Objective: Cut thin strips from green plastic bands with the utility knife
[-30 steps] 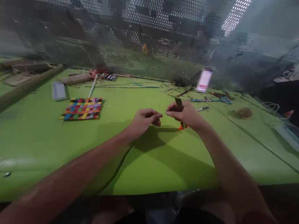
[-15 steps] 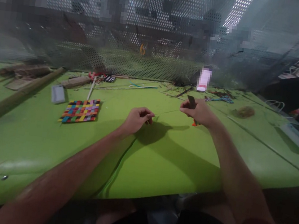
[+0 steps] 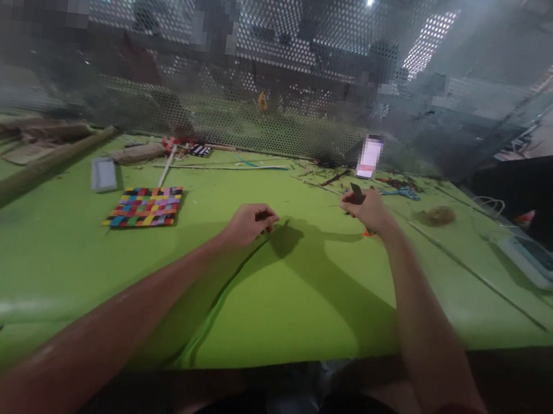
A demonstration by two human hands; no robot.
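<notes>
My left hand (image 3: 254,223) is closed in a pinch over the middle of the table. From its fingers a thin green strip (image 3: 218,304) runs down toward the table's front edge. To the right, my right hand (image 3: 364,208) is closed around a dark flat blade (image 3: 357,192), whose end sticks up above the fingers. A faint, thin strand pokes out left of that hand's fingertips. Just below it shows a small orange thing (image 3: 367,233); I cannot tell whether it belongs to the blade.
A colourful woven mat (image 3: 145,207) lies on the green tabletop (image 3: 293,316), left of my hands. Near it are a pale box (image 3: 104,174) and a long pole (image 3: 33,177). A lit phone (image 3: 369,158) stands before the perforated screen (image 3: 296,129). At right lie a fibre clump (image 3: 439,216) and a thin stick (image 3: 475,272).
My hands are further apart; the right has shifted slightly right. The thin strand that stretched between them no longer spans the gap. The whole view has tilted slightly.
</notes>
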